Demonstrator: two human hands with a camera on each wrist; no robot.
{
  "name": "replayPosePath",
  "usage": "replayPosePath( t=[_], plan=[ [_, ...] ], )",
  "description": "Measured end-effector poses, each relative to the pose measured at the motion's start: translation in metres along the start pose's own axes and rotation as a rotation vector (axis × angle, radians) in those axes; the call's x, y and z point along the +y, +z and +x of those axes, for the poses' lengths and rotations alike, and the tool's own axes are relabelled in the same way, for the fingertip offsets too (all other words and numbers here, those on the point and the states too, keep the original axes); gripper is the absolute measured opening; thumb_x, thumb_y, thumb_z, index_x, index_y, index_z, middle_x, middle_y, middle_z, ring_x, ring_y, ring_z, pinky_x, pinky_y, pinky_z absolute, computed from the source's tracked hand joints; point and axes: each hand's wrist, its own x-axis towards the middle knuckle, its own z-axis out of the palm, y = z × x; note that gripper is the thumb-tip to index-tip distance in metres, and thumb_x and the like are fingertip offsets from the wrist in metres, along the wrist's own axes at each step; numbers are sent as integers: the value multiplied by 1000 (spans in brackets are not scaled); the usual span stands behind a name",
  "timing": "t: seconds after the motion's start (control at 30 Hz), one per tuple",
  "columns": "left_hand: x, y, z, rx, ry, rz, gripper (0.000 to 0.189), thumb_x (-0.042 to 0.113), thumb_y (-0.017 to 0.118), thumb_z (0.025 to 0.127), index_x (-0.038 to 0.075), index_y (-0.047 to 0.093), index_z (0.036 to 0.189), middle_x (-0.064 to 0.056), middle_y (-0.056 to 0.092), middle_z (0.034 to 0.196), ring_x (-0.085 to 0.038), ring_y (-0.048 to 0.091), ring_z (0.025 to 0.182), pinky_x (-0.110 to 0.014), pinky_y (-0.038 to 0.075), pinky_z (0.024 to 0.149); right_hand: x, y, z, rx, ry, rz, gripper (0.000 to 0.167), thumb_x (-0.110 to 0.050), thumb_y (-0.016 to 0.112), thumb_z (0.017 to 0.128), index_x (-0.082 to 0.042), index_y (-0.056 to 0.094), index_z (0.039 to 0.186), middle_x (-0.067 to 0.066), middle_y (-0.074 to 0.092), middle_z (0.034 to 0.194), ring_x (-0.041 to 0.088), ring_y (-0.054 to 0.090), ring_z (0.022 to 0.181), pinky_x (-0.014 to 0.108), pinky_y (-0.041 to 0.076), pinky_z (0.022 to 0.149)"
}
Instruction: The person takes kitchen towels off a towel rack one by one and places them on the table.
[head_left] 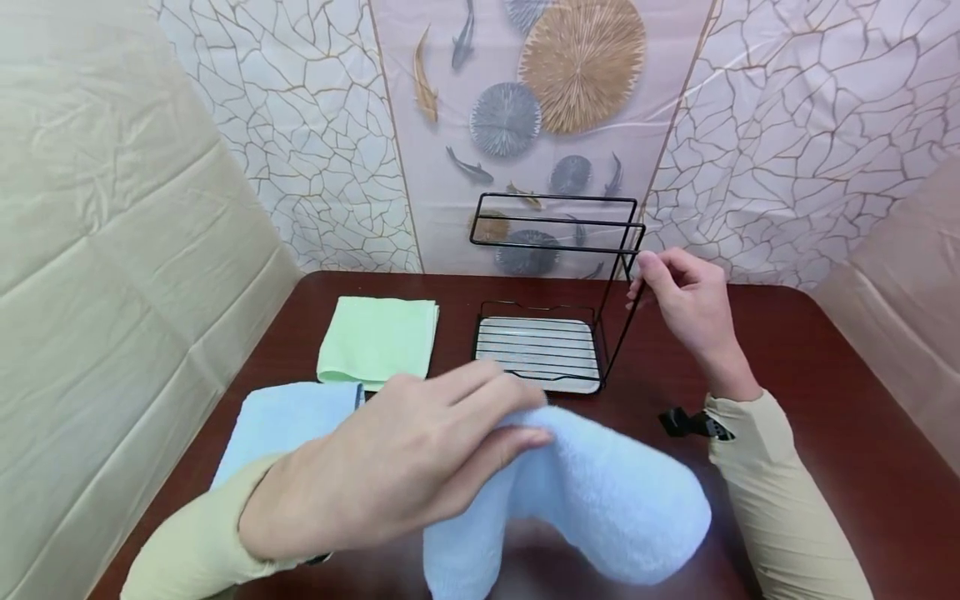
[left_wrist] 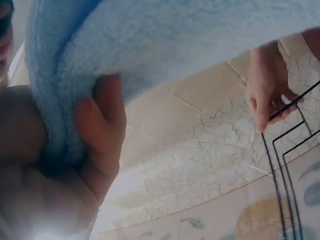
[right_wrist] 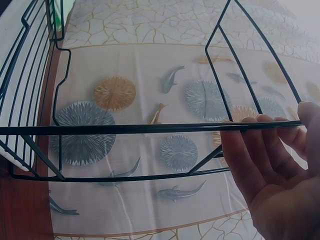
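Bright, even, soft-shadowed light fills the head view, the left hand [head_left: 390,467] motion-blurred, while both wrist views are dimmer, bluish and fisheye-bent at edges.

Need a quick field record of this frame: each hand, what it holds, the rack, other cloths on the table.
left hand: grips a fluffy light blue towel, lifted and draped over the fingers
right hand: fingers on the right end of the top bar of the black wire rack
rack: upright at the back of the dark red-brown wooden table, with a slatted tray at its base
other cloths: folded pale green cloth left of the rack; folded light blue cloth in front of it
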Motion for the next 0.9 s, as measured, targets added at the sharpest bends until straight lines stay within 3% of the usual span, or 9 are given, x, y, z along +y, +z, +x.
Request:
replayPosePath(
  t=[0.17,0.2,0.27,0.43,0.6,0.77,0.9],
  plan=[
    [57,-82,20,70,-24,-101,19,26,61,98,18,60,115,15,60,99,6,50,74,-9,44,61,5,-1,1,-1,8,35,26,-6,60,96,14,59,80,10,65,64,17,64,53,25,56,54],
    [64,-92,24,70,-33,-133,14,24,57,100,15,61,110,12,60,94,4,49,71,-7,43,62,5,-1,1,-2,5,31,25,-7,60,96,11,61,79,9,65,64,17,64,53,25,56,54],
    [69,-99,24,50,-39,-196,15,24,53,102,11,60,105,8,62,89,3,48,67,-5,41,62,4,-1,1,-4,2,31,23,-7,61,96,7,63,79,7,65,64,18,64,53,26,56,53],
    [53,-82,4,-136,-105,-385,9,22,56,101,16,58,105,10,63,88,5,49,69,-5,42,68,3,-3,-1,5,-4,22,25,-8,61,96,10,62,79,9,65,64,18,64,53,26,56,54],
    [25,-62,-17,-327,-253,-524,6,26,55,101,24,58,105,15,64,89,6,54,75,-11,46,72,4,-4,-1,15,10,-5,31,-9,61,96,16,57,80,5,65,64,18,65,53,25,56,54],
    [-13,-47,-39,-387,-421,-549,8,32,54,101,27,60,105,14,65,91,1,55,77,-19,48,73,7,-4,-1,15,15,-11,30,-9,61,96,16,57,80,6,65,64,18,65,53,25,56,54],
    [-42,-36,-52,-402,-514,-508,9,32,56,100,27,63,103,13,65,90,-1,53,72,-22,47,71,6,-3,0,12,11,-9,31,-9,61,96,17,57,80,6,65,64,18,65,53,25,56,53]
  ],
)
